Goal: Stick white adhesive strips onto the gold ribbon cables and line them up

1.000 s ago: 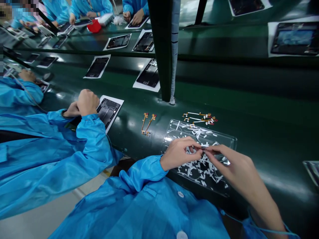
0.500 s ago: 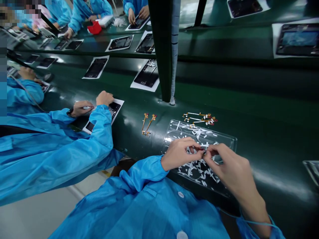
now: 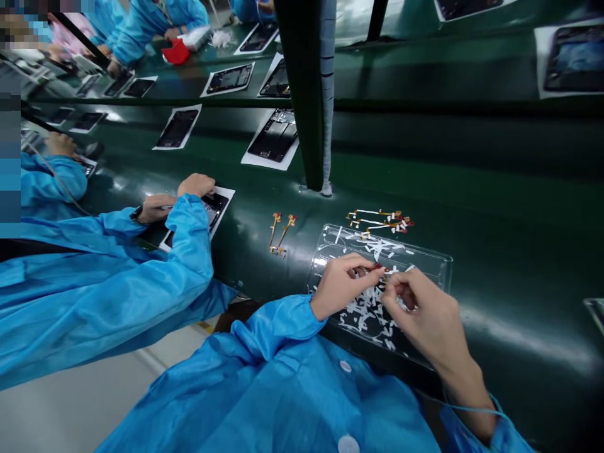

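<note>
My left hand (image 3: 342,283) is closed in a pinch around a small flex cable (image 3: 379,267), whose red and orange end shows at the fingertips. Close beside it, the thumb and fingers of my right hand (image 3: 427,318) are pinched together near the cable's other part; what lies between them is too small to make out. Both hands are above a clear plastic tray (image 3: 446,259) scattered with white paper-like strips (image 3: 365,308). Just behind the tray lie several flex cables with white strips (image 3: 384,221). To its left are two orange-brown flex cables (image 3: 282,234).
A green-covered bench (image 3: 472,189) carries a dark post (image 3: 306,94) with a grey wrapped conduit (image 3: 328,94). Dark device panels on white sheets (image 3: 274,141) lie behind. At left, a co-worker's hands (image 3: 195,185) work over another panel. A clear tray edge (image 3: 595,311) shows at far right.
My right hand has shifted slightly left and its fingers have curled in more. More of the flex cable's red end now shows at my left fingertips.
</note>
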Motion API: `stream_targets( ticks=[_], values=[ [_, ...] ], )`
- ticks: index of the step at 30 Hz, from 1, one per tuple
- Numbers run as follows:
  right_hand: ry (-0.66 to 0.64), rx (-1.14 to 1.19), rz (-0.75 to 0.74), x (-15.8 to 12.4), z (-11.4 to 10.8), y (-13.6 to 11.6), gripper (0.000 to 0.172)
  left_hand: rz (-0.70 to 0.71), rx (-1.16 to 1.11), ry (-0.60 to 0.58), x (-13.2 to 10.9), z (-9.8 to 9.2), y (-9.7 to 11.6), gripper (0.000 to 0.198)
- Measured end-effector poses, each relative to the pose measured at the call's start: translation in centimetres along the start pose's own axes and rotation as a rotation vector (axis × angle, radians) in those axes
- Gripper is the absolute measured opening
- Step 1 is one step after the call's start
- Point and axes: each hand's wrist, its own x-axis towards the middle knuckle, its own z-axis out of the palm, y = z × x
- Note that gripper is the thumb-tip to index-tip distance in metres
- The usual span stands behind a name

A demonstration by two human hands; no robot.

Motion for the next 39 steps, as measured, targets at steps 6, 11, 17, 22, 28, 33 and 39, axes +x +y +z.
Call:
stream_targets(
  ticks=[6, 11, 17, 22, 28, 33, 39],
  values=[
    [0.103, -0.127, -0.159, 0.2, -0.7, 0.3, 0.015, -0.081, -0.1, -0.149, 0.2, -0.9, 0.9, 0.023],
    [0.169, -0.385, -0.311, 0.4, -0.3, 0.6, 0.029, -0.076, -0.073, -0.151, 0.1, -0.8, 1.0, 0.025],
    [0.183, -0.508, -0.353, 0.8, 0.6, 0.6, 0.019, -0.099, -0.067, -0.168, 0.1, -0.9, 0.7, 0.025],
    [0.152, -0.382, -0.165, 1.1, 1.1, 0.0, 0.007, -0.042, 0.016, -0.154, -0.2, -1.1, 1.1, 0.023],
    [0.046, -0.091, 0.056, 1.2, 0.0, -0.5, 0.006, -0.031, 0.093, -0.162, -0.5, -1.7, 1.6, 0.023],
    [-0.16, -0.028, 0.019, 0.6, -2.2, 1.0, 0.018, 0.053, 0.217, -0.161, -0.2, -3.4, 1.8, 0.025],
    [-0.199, 0.013, -0.094, 3.2, -3.0, -0.1, 0.027, 0.2, 0.438, -0.209, -0.8, -6.0, 3.7, 0.025]
  ],
)
